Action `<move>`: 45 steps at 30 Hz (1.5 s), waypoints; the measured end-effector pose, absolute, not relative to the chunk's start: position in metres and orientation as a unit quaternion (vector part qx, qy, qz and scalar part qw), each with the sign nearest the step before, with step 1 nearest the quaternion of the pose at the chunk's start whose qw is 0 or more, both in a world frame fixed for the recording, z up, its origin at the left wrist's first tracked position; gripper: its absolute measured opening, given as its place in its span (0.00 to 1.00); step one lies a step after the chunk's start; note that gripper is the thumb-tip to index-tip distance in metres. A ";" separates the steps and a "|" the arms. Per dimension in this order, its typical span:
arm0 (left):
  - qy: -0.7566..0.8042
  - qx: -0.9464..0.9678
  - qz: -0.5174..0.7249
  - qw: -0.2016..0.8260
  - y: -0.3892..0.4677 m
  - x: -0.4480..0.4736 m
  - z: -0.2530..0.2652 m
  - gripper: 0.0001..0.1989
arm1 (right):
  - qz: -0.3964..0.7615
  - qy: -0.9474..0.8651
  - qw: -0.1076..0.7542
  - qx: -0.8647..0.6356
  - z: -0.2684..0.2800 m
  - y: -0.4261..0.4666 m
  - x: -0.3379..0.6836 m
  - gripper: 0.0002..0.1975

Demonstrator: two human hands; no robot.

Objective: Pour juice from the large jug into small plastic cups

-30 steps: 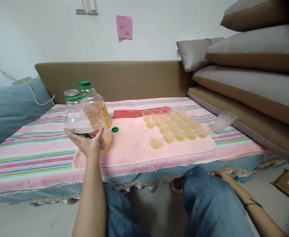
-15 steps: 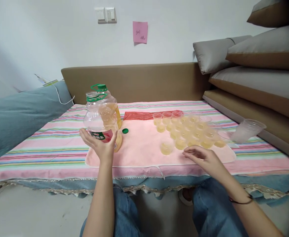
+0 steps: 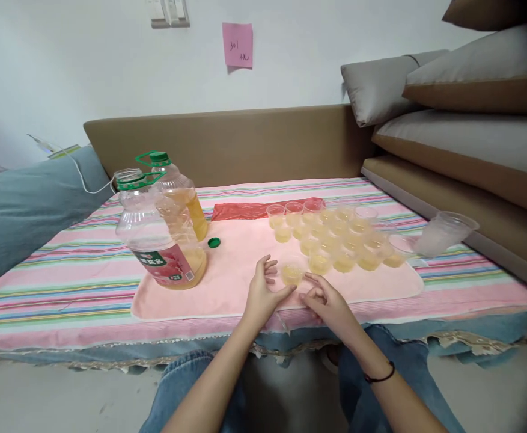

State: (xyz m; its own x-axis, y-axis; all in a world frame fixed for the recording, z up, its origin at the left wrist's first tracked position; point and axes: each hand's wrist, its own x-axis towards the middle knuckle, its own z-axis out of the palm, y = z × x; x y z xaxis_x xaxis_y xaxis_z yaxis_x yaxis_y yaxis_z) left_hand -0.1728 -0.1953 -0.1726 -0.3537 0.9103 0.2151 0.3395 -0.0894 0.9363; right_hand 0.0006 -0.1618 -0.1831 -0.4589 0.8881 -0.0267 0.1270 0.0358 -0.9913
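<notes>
A clear plastic cup point(image 3: 292, 275) of pale yellow drink stands on the pink cloth point(image 3: 236, 288), in front of the other cups. My left hand point(image 3: 263, 294) is beside its left side, fingers apart and thumb stretched out in front of it. On the other side is my right hand point(image 3: 328, 304), index finger reaching to the cup's right side and the other fingers bent. Whether either hand presses on the cup is hard to see. Several filled cups point(image 3: 344, 261) stand close together behind and to the right.
An uncapped big juice bottle point(image 3: 164, 264) stands at left, a capped one point(image 3: 195, 210) behind it. A green cap point(image 3: 214, 242) lies beside them. A stack of clear cups point(image 3: 446, 234) lies tilted at right, near piled cushions point(image 3: 461, 132). A red plastic wrapper point(image 3: 245, 211) lies behind.
My left hand has let go of the front bottle and moved right to the single cup. My right hand has shifted slightly left, closer to that cup. The view has turned a little.
</notes>
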 end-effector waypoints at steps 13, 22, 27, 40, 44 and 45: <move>0.651 0.443 0.558 0.262 -0.147 -0.154 -0.173 0.19 | 0.643 -0.541 0.380 -0.387 -0.185 -0.171 -0.010 0.40; 0.693 0.386 0.573 0.206 -0.099 -0.175 -0.177 0.20 | 0.636 -0.565 0.367 -0.376 -0.185 -0.173 -0.007 0.37; 0.678 0.409 0.575 0.208 -0.090 -0.176 -0.180 0.19 | 0.626 -0.572 0.362 -0.387 -0.182 -0.174 -0.005 0.39; 0.678 0.439 0.561 0.181 -0.093 -0.159 -0.179 0.17 | 0.630 -0.566 0.379 -0.374 -0.185 -0.173 -0.005 0.37; 0.676 0.436 0.565 0.185 -0.093 -0.159 -0.181 0.18 | 0.624 -0.563 0.385 -0.380 -0.182 -0.171 -0.003 0.38; 0.675 0.433 0.567 0.187 -0.093 -0.159 -0.181 0.18 | 0.624 -0.561 0.388 -0.381 -0.182 -0.170 -0.002 0.38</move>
